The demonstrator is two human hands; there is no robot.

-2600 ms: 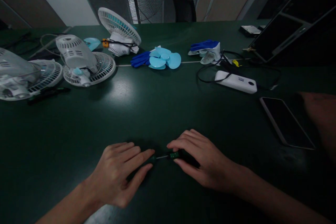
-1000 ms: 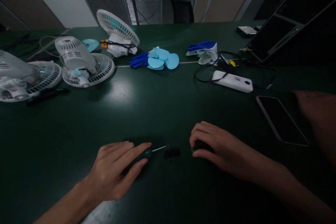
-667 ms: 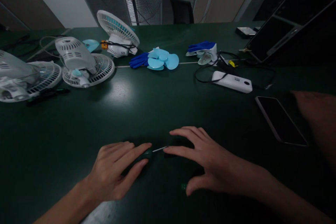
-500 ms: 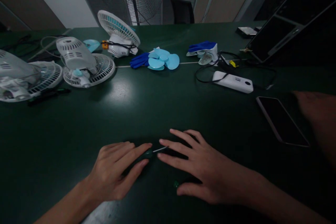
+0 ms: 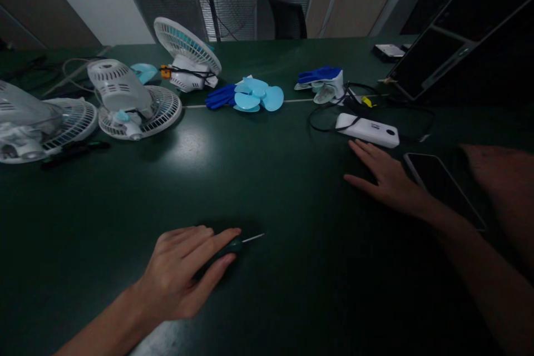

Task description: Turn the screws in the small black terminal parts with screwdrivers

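Observation:
My left hand point(image 5: 183, 270) rests on the green table and is closed round the dark green handle of a screwdriver point(image 5: 234, 245). Its thin metal shaft points right and slightly away from me. Over at the right, my right hand point(image 5: 390, 181) is stretched out with fingers apart, palm down, near the table. Its fingertips are just in front of a white oblong device point(image 5: 367, 129) with a black cable. A dark-screened phone point(image 5: 442, 181) lies beside that hand, partly hidden by my wrist. Whatever is under the palm cannot be seen.
White fan units point(image 5: 139, 100) stand at the left, with a dark tool point(image 5: 75, 153) before them. Light blue fan blades point(image 5: 256, 94) lie by a blue glove point(image 5: 221, 96); more gloves point(image 5: 323, 80) lie further right. A black cabinet point(image 5: 454, 39) and another person's arm point(image 5: 500, 183) are at right.
My right hand let go of a small green-and-black piece, spread over the table near the screwdriver tip, then moved right and away. The dark piece by the tip no longer shows. My left hand stayed put.

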